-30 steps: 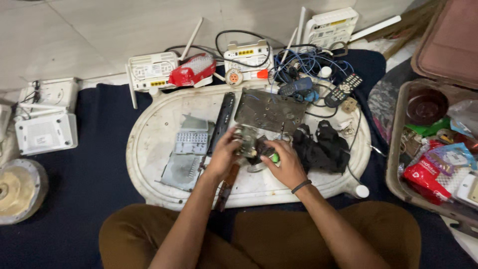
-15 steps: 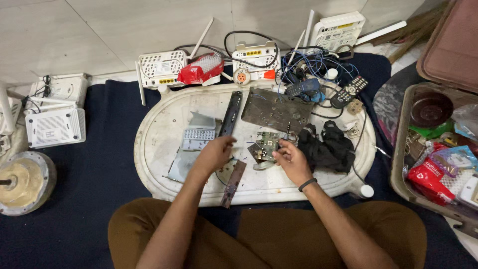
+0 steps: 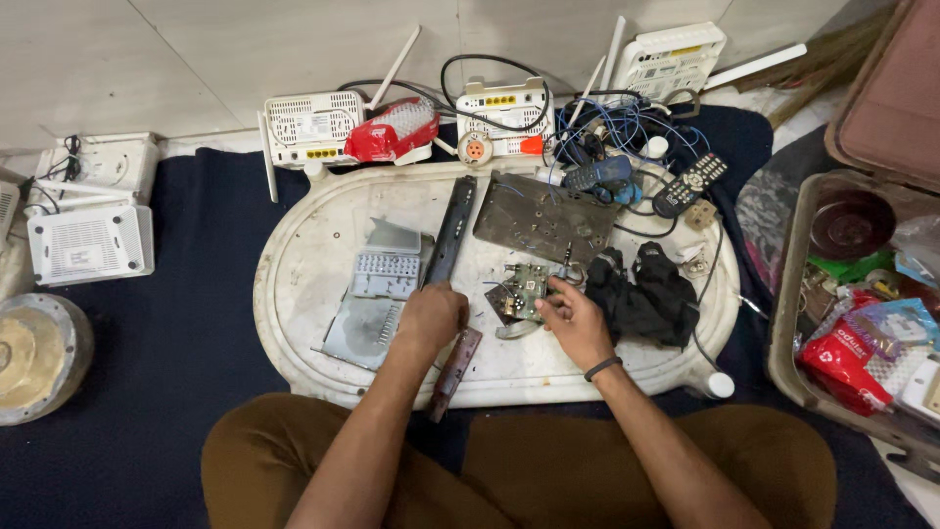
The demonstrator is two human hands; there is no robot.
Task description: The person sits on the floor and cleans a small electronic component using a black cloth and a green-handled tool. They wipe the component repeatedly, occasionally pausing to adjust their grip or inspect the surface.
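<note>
My left hand (image 3: 431,318) rests knuckles-up on the white oval tray (image 3: 294,294), over a long dark metal strip (image 3: 452,235) that runs from the tray's back to its front edge. Whether its fingers grip the strip is hidden. My right hand (image 3: 573,318) touches a small green circuit board (image 3: 524,289) with loose wires at the tray's middle, fingertips on its right edge. A grey bit-set case (image 3: 377,289) lies open just left of my left hand. A rusty metal plate (image 3: 543,216) lies behind the board.
A black cloth (image 3: 646,294) lies right of my right hand. White routers (image 3: 313,122), a red packet (image 3: 392,132), tangled cables and remotes (image 3: 690,181) line the tray's back. More routers (image 3: 88,240) sit far left, a round metal part (image 3: 34,358) near them. A box of packets (image 3: 862,343) stands right.
My hands came apart from the small part they held together. The left hand moved left onto the dark strip; the right stays at the circuit board. The camera view shifted slightly.
</note>
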